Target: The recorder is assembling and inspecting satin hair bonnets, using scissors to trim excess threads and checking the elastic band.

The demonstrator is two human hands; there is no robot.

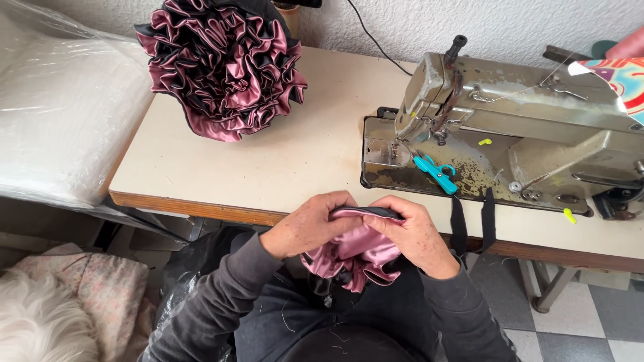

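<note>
Over my lap, at the table's front edge, both hands pinch one small ruffled piece of pink and black satin (352, 251). My left hand (308, 224) grips its left end, fingers curled over the dark edge. My right hand (416, 236) grips the right end. The fabric hangs down in folds between my wrists. A big pile of the same pink and black ruffled satin (225, 64) lies at the table's back left, apart from my hands.
An old industrial sewing machine (510, 127) stands on the cream table (268, 167) at right, with turquoise thread snips (436, 174) on its bed and two black straps (473, 224) hanging off the edge. A plastic-wrapped white bundle (60, 114) is at left, a tiled floor (590, 315) at right.
</note>
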